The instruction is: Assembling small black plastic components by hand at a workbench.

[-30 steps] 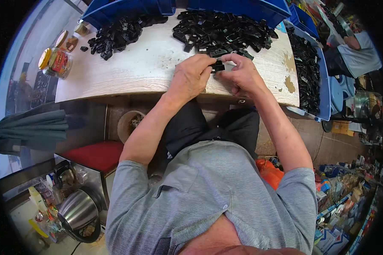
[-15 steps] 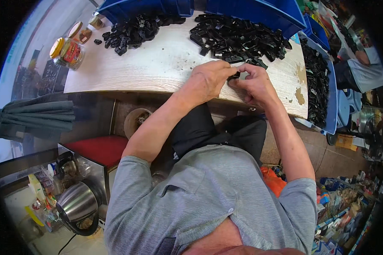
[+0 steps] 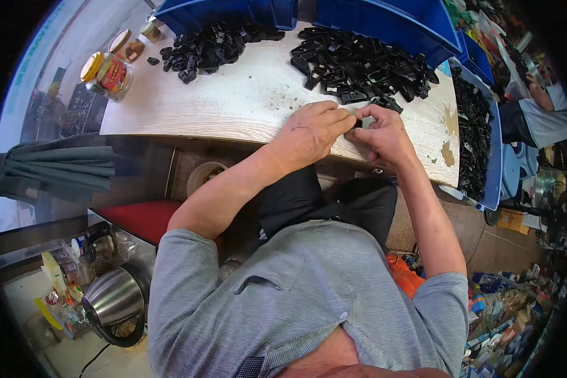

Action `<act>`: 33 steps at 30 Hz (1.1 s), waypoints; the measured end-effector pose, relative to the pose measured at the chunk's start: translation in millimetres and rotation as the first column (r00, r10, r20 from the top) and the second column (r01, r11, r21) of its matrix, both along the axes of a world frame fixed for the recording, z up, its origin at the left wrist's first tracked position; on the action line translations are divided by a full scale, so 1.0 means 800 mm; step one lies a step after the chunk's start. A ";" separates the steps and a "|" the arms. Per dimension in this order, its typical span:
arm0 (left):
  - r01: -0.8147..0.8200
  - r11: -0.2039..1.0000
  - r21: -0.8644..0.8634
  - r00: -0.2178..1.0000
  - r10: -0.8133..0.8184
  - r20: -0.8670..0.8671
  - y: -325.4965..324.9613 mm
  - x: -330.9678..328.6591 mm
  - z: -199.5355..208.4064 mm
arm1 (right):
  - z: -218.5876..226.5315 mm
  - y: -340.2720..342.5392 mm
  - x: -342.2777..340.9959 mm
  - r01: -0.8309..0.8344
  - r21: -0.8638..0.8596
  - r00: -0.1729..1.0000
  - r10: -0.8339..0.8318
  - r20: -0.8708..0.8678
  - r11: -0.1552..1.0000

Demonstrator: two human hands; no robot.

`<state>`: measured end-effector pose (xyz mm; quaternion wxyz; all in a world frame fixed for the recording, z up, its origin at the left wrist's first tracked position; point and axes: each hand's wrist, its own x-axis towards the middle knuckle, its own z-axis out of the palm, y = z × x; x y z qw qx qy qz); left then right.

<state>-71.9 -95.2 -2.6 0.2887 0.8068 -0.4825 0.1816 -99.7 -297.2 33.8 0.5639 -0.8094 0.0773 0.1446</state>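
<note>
Near the front edge of the table my left hand (image 3: 316,131) and my right hand (image 3: 386,133) meet, fingertips close together. Between them is a small black plastic part (image 3: 358,124), mostly covered by the fingers. The thumb and forefinger of my right hand pinch it, and the fingers of my left hand press against its left side. Just beyond the hands spreads a large pile of black plastic parts (image 3: 362,60). A smaller heap of black pieces (image 3: 205,50) lies farther left on the pale wood-grain table (image 3: 233,101).
Blue bins (image 3: 384,25) line the table's back. A blue crate (image 3: 492,151) full of black parts stands at the right. Lidded jars (image 3: 110,75) sit at the left end. A steel kettle (image 3: 114,296) is at lower left; another person (image 3: 535,110) is at far right.
The view has shifted slightly. My left hand has closed in over the black part, so less of it shows, and my left elbow has moved outward. The piles look the same.
</note>
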 end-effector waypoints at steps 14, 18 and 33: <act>-0.710 0.690 0.142 0.673 0.605 0.424 0.079 0.201 -0.013 | 0.002 -0.013 -0.017 0.184 0.197 0.982 -0.188 0.003 0.963; -0.656 0.748 0.106 0.679 0.522 0.517 0.081 0.200 -0.021 | 0.000 -0.066 -0.024 0.384 0.232 0.921 -0.388 -0.031 0.894; -0.560 0.826 -0.058 0.796 0.557 0.236 0.078 0.133 0.005 | 0.010 -0.096 -0.025 0.422 0.117 0.898 -0.433 0.084 0.899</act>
